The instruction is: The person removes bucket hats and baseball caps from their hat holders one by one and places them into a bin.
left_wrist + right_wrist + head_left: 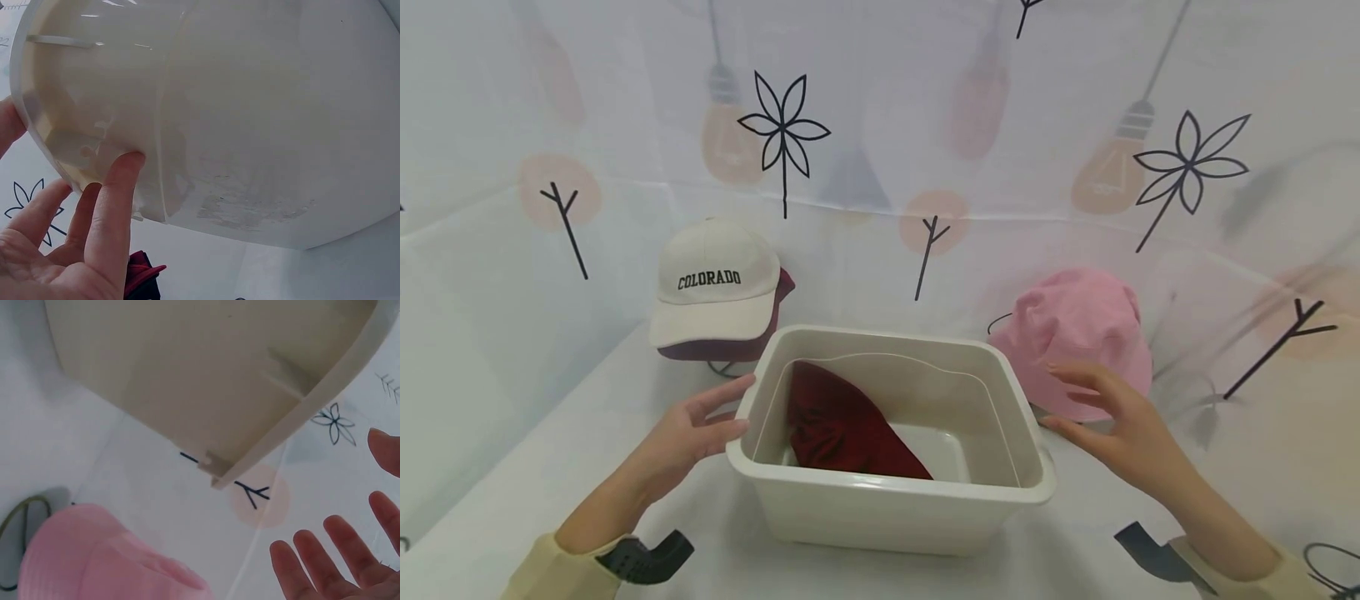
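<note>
A cream plastic tub (pixel 880 521) stands on the white surface in front of me, seen in the head view. Inside it, toward the left, lies a dark red fabric hat (pixel 850 425). At the tub's left end my left hand (pixel 685 437) touches the side with extended fingers; the left wrist view has its fingertips against the outer wall (pixel 250 125), just under the rim. My right hand (pixel 1123 433) is off the right end of the tub, fingers spread and holding nothing. In the right wrist view, a gap separates those fingers from the tub's rim (pixel 300 412).
Behind the tub on the left, a cream cap (pixel 715 271) lettered COLORADO sits over something dark red. A pink bucket hat (pixel 1078 325) is at the back right, partly behind my right hand. A patterned white cloth (pixel 865 275) hangs along the back.
</note>
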A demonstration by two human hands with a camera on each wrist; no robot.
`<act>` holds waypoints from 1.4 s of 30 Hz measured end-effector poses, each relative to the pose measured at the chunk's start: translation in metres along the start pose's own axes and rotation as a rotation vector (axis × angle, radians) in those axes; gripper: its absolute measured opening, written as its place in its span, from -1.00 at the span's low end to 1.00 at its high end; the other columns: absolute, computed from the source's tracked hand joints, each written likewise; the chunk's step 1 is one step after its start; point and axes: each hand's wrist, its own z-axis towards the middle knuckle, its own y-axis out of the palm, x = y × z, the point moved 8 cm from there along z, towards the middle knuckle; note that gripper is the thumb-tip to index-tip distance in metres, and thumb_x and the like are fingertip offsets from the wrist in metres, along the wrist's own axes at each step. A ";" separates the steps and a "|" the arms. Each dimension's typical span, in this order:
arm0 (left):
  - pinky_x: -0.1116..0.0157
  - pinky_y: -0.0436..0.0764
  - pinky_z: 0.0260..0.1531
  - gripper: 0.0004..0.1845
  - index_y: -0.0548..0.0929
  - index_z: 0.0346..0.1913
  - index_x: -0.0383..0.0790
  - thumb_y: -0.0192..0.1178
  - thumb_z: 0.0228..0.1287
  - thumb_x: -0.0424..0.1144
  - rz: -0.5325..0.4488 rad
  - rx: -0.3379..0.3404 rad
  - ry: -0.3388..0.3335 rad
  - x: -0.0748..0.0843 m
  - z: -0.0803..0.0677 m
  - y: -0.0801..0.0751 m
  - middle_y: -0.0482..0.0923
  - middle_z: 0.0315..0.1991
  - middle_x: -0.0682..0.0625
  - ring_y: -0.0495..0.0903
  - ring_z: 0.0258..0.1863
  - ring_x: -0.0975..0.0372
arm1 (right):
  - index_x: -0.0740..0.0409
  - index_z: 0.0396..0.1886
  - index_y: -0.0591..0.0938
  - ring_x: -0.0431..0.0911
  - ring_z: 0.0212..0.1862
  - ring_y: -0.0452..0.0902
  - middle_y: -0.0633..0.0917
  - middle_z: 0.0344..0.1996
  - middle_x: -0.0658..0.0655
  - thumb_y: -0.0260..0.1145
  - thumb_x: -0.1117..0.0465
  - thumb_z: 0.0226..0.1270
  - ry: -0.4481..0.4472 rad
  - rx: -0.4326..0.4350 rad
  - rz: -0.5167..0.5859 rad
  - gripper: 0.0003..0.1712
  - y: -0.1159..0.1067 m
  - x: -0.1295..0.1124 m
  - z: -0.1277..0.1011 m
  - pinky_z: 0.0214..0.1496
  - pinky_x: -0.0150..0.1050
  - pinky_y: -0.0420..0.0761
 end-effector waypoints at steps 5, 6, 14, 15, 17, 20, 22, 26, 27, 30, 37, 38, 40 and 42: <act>-0.02 0.34 0.12 -0.27 0.17 0.41 -0.23 0.22 0.22 -0.22 -0.003 0.003 0.000 -0.001 0.001 -0.001 0.10 0.38 -0.19 0.22 0.28 -0.11 | 0.26 0.06 0.50 -0.49 -0.02 0.41 0.56 -0.02 0.09 0.50 0.48 -0.17 0.075 0.028 -0.035 -0.32 0.000 0.018 -0.007 -0.09 -0.62 0.42; -0.02 0.34 0.12 -0.27 0.16 0.41 -0.23 0.22 0.22 -0.22 -0.003 0.002 0.001 -0.001 0.001 -0.001 0.09 0.38 -0.20 0.21 0.28 -0.11 | 0.27 0.06 0.50 -0.51 -0.03 0.40 0.56 -0.02 0.06 0.50 0.48 -0.16 0.085 0.033 -0.042 -0.33 0.000 0.021 -0.008 -0.09 -0.63 0.41; -0.03 0.34 0.12 -0.28 0.16 0.41 -0.24 0.20 0.23 -0.22 0.000 -0.008 0.015 -0.001 0.001 -0.001 0.09 0.39 -0.21 0.22 0.27 -0.12 | 0.29 0.06 0.48 -0.58 -0.04 0.34 0.55 -0.02 0.05 0.49 0.44 -0.10 0.138 0.088 -0.077 -0.36 -0.001 0.043 -0.017 -0.13 -0.68 0.39; -0.03 0.34 0.12 -0.28 0.16 0.41 -0.24 0.20 0.23 -0.22 -0.001 -0.009 0.016 -0.001 0.001 -0.001 0.09 0.39 -0.21 0.23 0.27 -0.12 | 0.29 0.06 0.48 -0.60 -0.04 0.32 0.54 -0.02 0.05 0.49 0.43 -0.09 0.148 0.098 -0.085 -0.37 -0.002 0.046 -0.017 -0.14 -0.69 0.38; -0.03 0.34 0.13 -0.28 0.16 0.41 -0.24 0.20 0.23 -0.23 0.000 -0.007 0.014 -0.001 0.001 -0.001 0.09 0.39 -0.20 0.23 0.27 -0.11 | 0.30 0.06 0.48 -0.62 -0.06 0.30 0.53 -0.03 0.02 0.48 0.42 -0.08 0.166 0.115 -0.101 -0.38 -0.004 0.053 -0.019 -0.15 -0.70 0.37; -0.04 0.32 0.14 -0.28 0.17 0.41 -0.22 0.21 0.22 -0.23 0.001 0.000 0.001 -0.003 0.002 -0.001 0.09 0.39 -0.18 0.23 0.28 -0.10 | 0.31 0.05 0.47 -0.66 -0.08 0.27 0.49 -0.03 -0.19 0.47 0.39 -0.04 0.196 0.135 -0.121 -0.40 -0.006 0.064 -0.021 -0.18 -0.72 0.36; -0.05 0.32 0.14 -0.28 0.17 0.40 -0.23 0.22 0.22 -0.22 0.005 0.004 -0.002 -0.003 0.002 -0.001 0.09 0.39 -0.18 0.23 0.28 -0.10 | 0.32 0.05 0.47 -0.66 -0.09 0.27 0.45 -0.04 -0.27 0.46 0.38 -0.02 0.205 0.148 -0.127 -0.42 -0.008 0.070 -0.021 -0.17 -0.72 0.35; -0.06 0.32 0.14 -0.28 0.17 0.40 -0.22 0.22 0.22 -0.21 0.006 0.008 -0.005 -0.003 0.002 -0.001 0.10 0.39 -0.18 0.23 0.28 -0.10 | 0.34 0.06 0.46 -0.66 -0.11 0.25 0.53 0.00 -0.02 0.45 0.34 0.03 0.242 0.161 -0.137 -0.43 -0.010 0.082 -0.023 -0.17 -0.73 0.33; -0.06 0.31 0.14 -0.28 0.17 0.40 -0.23 0.21 0.22 -0.21 0.008 0.004 0.000 -0.003 0.002 -0.001 0.09 0.39 -0.19 0.23 0.28 -0.11 | 0.35 0.06 0.45 -0.65 -0.10 0.25 0.54 0.00 0.09 0.44 0.33 0.04 0.254 0.164 -0.142 -0.43 -0.011 0.085 -0.023 -0.17 -0.74 0.32; -0.06 0.32 0.13 -0.28 0.17 0.41 -0.22 0.21 0.23 -0.21 0.007 0.003 0.003 -0.003 0.002 -0.001 0.09 0.39 -0.18 0.23 0.28 -0.11 | 0.35 0.09 0.43 -0.56 -0.11 0.31 0.52 0.02 0.33 0.43 0.28 0.09 0.305 0.166 -0.156 -0.42 -0.013 0.093 -0.025 -0.20 -0.75 0.31; -0.06 0.32 0.13 -0.28 0.17 0.40 -0.22 0.21 0.22 -0.22 0.006 0.004 0.005 -0.004 0.004 -0.001 0.10 0.38 -0.19 0.22 0.28 -0.11 | 0.35 0.10 0.42 -0.24 -0.07 0.43 0.50 0.03 0.32 0.41 0.20 0.13 0.383 0.191 -0.160 -0.41 -0.016 0.110 -0.027 -0.19 -0.74 0.32; -0.06 0.32 0.13 -0.28 0.17 0.40 -0.22 0.22 0.22 -0.22 0.006 0.005 0.004 -0.005 0.004 -0.001 0.10 0.38 -0.19 0.22 0.28 -0.11 | 0.35 0.10 0.41 -0.14 -0.05 0.45 0.49 0.03 0.33 0.40 0.19 0.14 0.396 0.193 -0.160 -0.41 -0.017 0.113 -0.027 -0.20 -0.74 0.32; -0.07 0.32 0.13 -0.28 0.17 0.40 -0.22 0.21 0.22 -0.21 0.009 0.006 0.002 -0.005 0.004 -0.001 0.10 0.38 -0.19 0.22 0.28 -0.11 | 0.36 0.11 0.41 0.02 -0.02 0.45 0.49 0.04 0.32 0.40 0.18 0.15 0.422 0.197 -0.160 -0.40 -0.018 0.117 -0.027 -0.20 -0.74 0.33; -0.07 0.31 0.14 -0.28 0.17 0.41 -0.21 0.22 0.22 -0.21 0.013 0.010 -0.003 -0.005 0.004 -0.002 0.10 0.38 -0.18 0.21 0.28 -0.11 | 0.38 0.12 0.40 0.18 0.00 0.42 0.48 0.05 0.33 0.39 0.16 0.16 0.446 0.199 -0.162 -0.39 -0.019 0.122 -0.026 -0.22 -0.74 0.34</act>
